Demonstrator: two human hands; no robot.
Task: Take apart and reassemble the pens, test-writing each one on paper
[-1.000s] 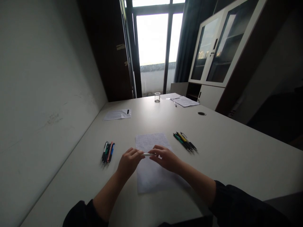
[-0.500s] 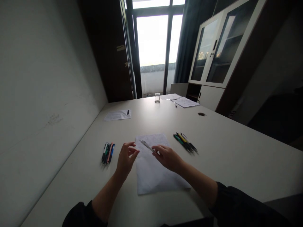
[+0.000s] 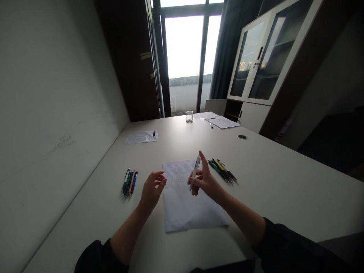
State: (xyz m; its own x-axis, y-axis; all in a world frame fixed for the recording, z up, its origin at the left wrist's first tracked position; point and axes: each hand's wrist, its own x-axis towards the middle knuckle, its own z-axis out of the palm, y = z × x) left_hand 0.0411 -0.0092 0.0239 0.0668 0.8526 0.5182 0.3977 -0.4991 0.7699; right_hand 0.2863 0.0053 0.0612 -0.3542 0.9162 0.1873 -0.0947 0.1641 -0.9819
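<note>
My right hand (image 3: 203, 180) grips a white pen (image 3: 195, 172) over the paper, its index finger stretched up by the pen's top end. The pen stands steeply, lower end toward me. Beneath it lies a sheet of paper (image 3: 184, 212) with rows of handwriting on its far half. My left hand (image 3: 153, 187) is at the sheet's left edge, fingers curled loosely, a gap between thumb and fingers, nothing in it. Left of that hand lies a group of pens (image 3: 130, 184) in several colours. Another group of pens (image 3: 222, 170), green, black, yellow and white, lies beyond my right hand.
A clear glass jar (image 3: 189, 116) stands near the table's far edge. Stacked papers (image 3: 224, 122) and a loose pen (image 3: 211, 124) lie right of it. Another sheet (image 3: 141, 137) is at the far left. A round cable hole (image 3: 242, 137) opens at right. A wall runs along the left.
My right hand has turned the pen from pointing away to the left to nearly upright, and its index finger has extended up. My left hand has barely moved.
</note>
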